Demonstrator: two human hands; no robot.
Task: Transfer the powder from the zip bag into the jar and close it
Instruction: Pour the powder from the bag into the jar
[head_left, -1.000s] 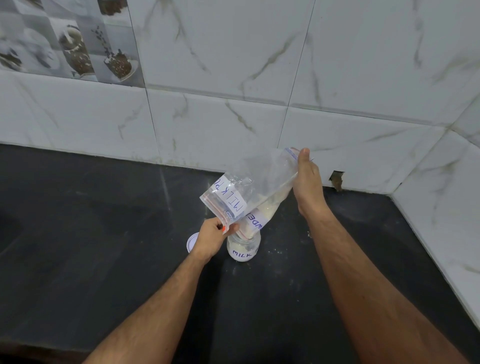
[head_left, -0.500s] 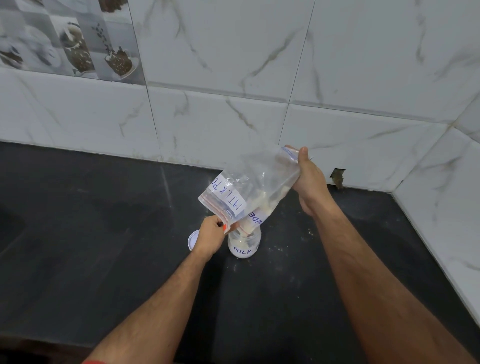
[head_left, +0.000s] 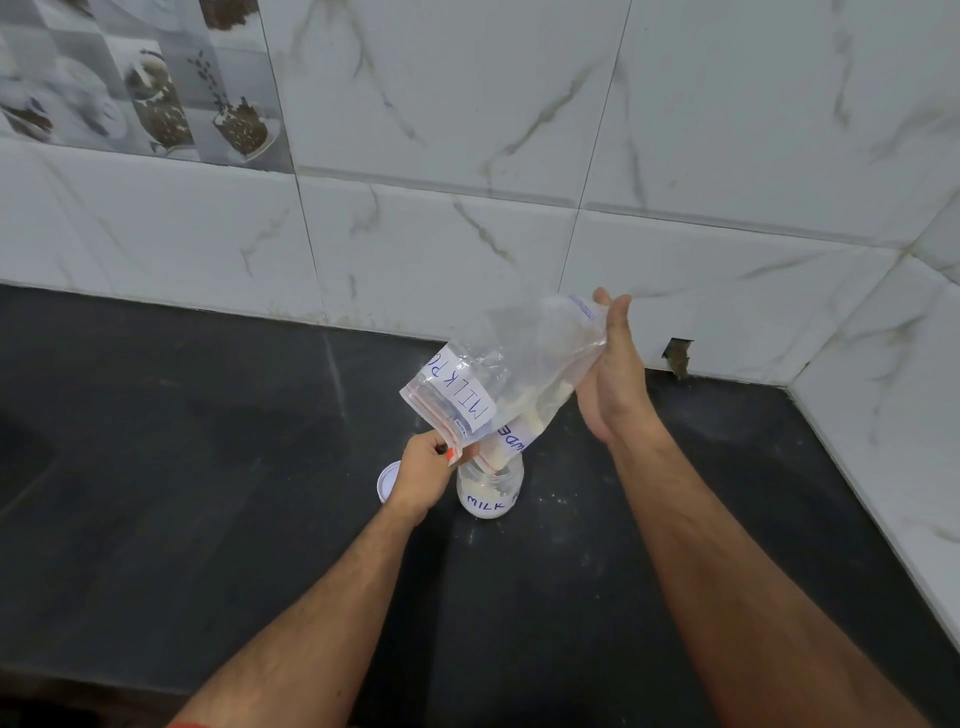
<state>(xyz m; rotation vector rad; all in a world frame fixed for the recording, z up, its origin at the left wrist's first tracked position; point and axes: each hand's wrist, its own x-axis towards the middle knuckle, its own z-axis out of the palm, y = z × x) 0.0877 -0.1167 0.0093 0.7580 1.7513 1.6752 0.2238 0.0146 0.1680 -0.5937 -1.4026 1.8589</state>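
One clear zip bag, labelled, is tilting, its mouth emptying cream powder into one jar at bench centre. Left hand fingers are pinching its mouth; right hand is gripping its 2 o'clock end. One lid is lying at the jar's 9 o'clock.

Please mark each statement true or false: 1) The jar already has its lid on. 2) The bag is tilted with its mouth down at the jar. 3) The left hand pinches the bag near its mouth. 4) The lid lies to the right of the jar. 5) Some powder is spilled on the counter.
1) False: the jar is open; the bag's mouth sits at its opening.
2) True: the bag slopes down to the jar.
3) True: the left hand pinches the bag's lower edge.
4) False: the lid lies left of the jar, partly behind the left hand.
5) True: white specks lie on the counter right of the jar.
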